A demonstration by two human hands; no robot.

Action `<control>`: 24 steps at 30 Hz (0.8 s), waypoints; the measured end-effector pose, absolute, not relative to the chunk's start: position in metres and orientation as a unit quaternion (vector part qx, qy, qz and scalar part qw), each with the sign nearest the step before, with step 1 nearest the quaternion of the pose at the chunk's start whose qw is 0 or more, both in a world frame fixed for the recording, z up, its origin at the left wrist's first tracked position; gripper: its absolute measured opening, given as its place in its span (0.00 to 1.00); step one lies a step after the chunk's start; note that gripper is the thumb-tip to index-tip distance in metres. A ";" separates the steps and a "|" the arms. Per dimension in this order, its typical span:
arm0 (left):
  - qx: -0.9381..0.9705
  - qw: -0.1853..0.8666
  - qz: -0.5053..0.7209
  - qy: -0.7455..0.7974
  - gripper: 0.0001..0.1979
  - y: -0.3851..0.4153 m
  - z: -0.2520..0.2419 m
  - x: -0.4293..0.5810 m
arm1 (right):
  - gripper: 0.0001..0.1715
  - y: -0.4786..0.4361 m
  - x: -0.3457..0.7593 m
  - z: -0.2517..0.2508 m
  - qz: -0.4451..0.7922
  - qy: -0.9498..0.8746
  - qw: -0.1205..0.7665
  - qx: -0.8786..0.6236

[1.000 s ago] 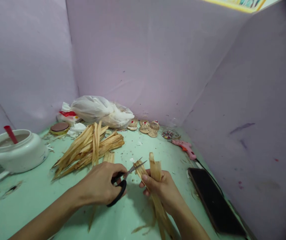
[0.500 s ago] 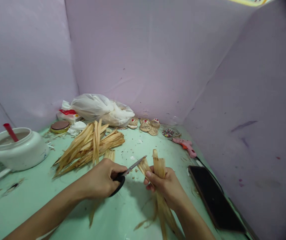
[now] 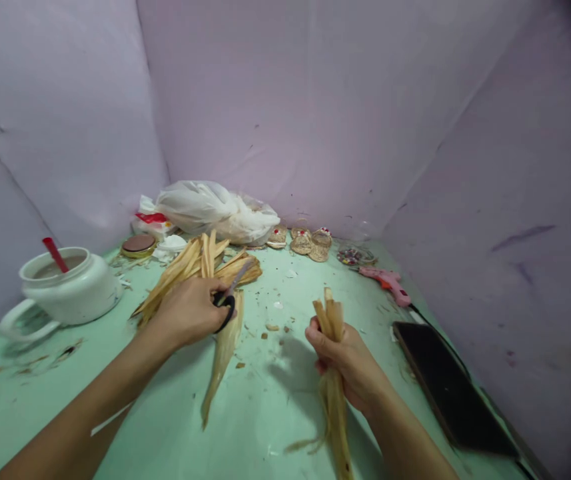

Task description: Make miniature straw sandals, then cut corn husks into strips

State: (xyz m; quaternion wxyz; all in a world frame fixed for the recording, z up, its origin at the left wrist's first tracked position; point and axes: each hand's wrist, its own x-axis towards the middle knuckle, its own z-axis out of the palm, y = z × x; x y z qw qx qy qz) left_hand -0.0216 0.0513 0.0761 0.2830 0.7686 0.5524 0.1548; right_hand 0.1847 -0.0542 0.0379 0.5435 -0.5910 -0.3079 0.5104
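Note:
My left hand (image 3: 192, 309) is closed on black-handled scissors (image 3: 226, 308), whose blades point up and away over the pile of dry husk strips (image 3: 178, 270). One separate husk strip (image 3: 222, 357) lies on the green table just below the scissors. Several husk strips (image 3: 334, 323) are bunched upright in my right hand (image 3: 348, 360), their short ends above my fingers and the long ends hanging toward the table's near side.
A white pot (image 3: 78, 293) with a red stick stands at the left. Behind lie a plastic bag (image 3: 215, 210), a round tin (image 3: 138, 245) and small woven pieces (image 3: 301, 243). A pink glue gun (image 3: 388, 281) and a dark phone (image 3: 452, 387) lie at the right.
My left hand with the scissors has moved left and away, from beside the held strips to over the pile. The strips in my right hand are now bunched closer together. The view has shifted slightly.

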 end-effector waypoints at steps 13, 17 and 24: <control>0.800 0.275 0.128 0.518 0.11 0.028 0.069 -0.003 | 0.21 -0.051 0.180 0.032 0.563 -0.218 0.567 -0.560; 0.641 0.575 0.243 0.446 0.17 0.012 0.080 0.009 | 0.21 -0.049 0.170 0.027 0.597 -0.162 0.588 -0.522; 0.573 0.691 0.241 0.368 0.15 -0.016 0.061 0.030 | 0.24 -0.047 0.167 0.023 0.611 -0.168 0.622 -0.459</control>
